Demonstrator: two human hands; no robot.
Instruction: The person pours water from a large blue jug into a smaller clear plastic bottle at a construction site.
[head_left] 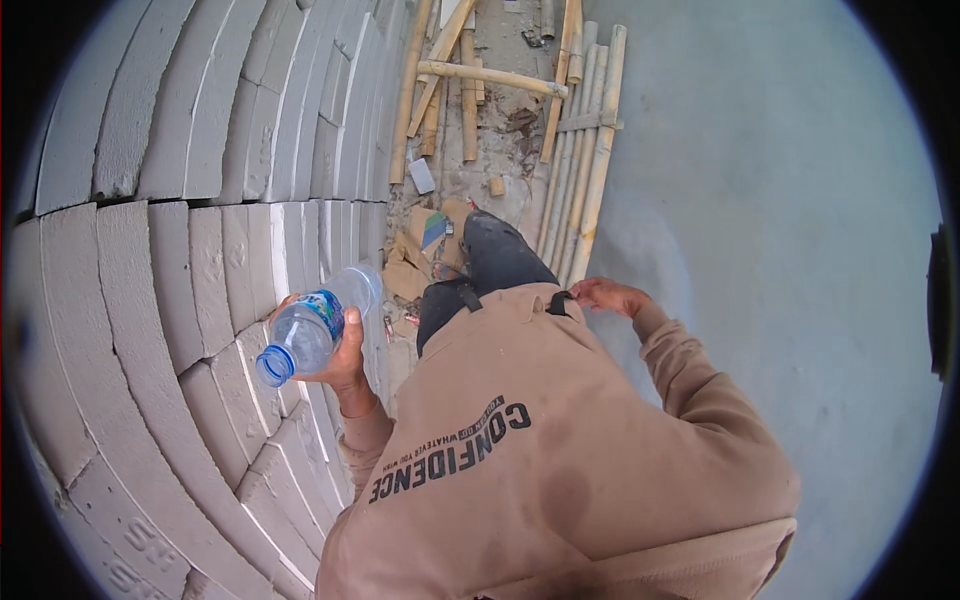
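Observation:
A clear plastic bottle [306, 338] with a blue label and a blue ring at its neck is in my left hand [348, 358], the fingers wrapped round its body. It is tilted, its uncapped mouth toward me, and I see no liquid in it. The bottle is beside the stacked pale blocks at my left. My right hand [612, 296] is at my waist, beside a black strap [560, 303] at the hem of my brown sweatshirt [520, 420]. Its fingers are curled together at the strap's end; what they pinch, if anything, is hidden.
Pale grey blocks [190, 300] rise in a stack along the left. Bamboo poles [600, 150] lean at the right of a narrow strip, with wooden pieces [470, 95] farther off. Torn cardboard [405, 270] litters the ground near my legs. A smooth grey surface [770, 200] fills the right.

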